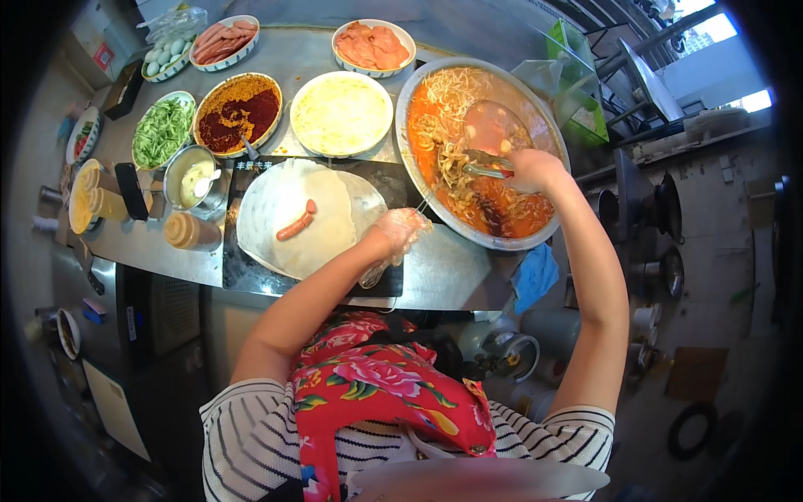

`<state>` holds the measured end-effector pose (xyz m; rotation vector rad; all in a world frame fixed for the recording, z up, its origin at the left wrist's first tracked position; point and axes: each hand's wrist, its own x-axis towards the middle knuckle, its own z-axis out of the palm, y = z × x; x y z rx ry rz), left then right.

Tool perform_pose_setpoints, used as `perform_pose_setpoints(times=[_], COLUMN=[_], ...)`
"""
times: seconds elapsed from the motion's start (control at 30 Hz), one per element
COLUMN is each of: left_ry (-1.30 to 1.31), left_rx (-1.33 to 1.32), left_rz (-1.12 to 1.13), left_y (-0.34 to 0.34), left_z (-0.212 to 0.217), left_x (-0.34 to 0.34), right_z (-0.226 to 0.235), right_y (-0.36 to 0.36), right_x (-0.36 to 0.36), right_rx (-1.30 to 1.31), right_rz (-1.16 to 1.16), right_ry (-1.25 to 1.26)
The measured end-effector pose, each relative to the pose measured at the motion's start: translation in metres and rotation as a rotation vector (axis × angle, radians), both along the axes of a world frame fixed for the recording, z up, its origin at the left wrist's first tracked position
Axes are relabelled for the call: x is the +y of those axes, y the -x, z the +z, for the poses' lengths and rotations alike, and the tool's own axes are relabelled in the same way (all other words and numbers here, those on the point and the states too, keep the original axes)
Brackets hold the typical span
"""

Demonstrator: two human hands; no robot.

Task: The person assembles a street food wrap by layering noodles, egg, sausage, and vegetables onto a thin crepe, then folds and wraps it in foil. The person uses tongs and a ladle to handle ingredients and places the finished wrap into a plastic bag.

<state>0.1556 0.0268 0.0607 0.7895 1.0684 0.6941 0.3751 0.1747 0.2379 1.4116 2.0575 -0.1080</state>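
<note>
My right hand point(535, 171) is closed on a pair of metal tongs point(485, 163) with a reddish part at the grip. The tongs' tips reach into noodle-like strands and sliced pieces in a large metal basin point(559, 209) of red broth. In a clear plastic glove, my left hand point(401, 232) is held near the basin's left rim, its fingers curled. A thin wire shows beside its fingertips; whether they grip it is unclear. Left of that hand, a thin round flatbread point(322, 201) lies on a dark cooking plate point(236, 259). One scored sausage point(296, 221) rests on the flatbread.
Behind stand bowls of chili sauce point(238, 113), pale yellow food point(341, 115), shredded cucumber point(163, 134), sliced meat point(373, 46), sausages point(224, 40) and eggs point(167, 57). A steel pot point(194, 180), squeeze bottle point(191, 231) and phone point(131, 191) are leftward. A blue cloth point(533, 276) hangs below the basin.
</note>
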Motion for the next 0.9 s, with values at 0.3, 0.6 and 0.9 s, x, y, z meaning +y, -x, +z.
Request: perform_pose_setpoints(times=[0.3,0.6,0.9], left_ry=[-0.008,-0.257,-0.152], left_rx=[0.025,0.388,0.295], left_rz=[0.073,0.066,-0.038], left_y=[-0.001,0.012,0.000], left_z=[0.008,0.014,-0.012], left_x=[0.009,0.006,-0.010], right_z=[-0.063,-0.116,-0.002], right_y=[-0.025,-0.049,-0.057], right_x=[0.026,0.042,-0.013], right_rx=[-0.161,0.055,0.271], right_rz=[-0.043,-0.193,-0.064], right_ry=[0.178,0.079,-0.054])
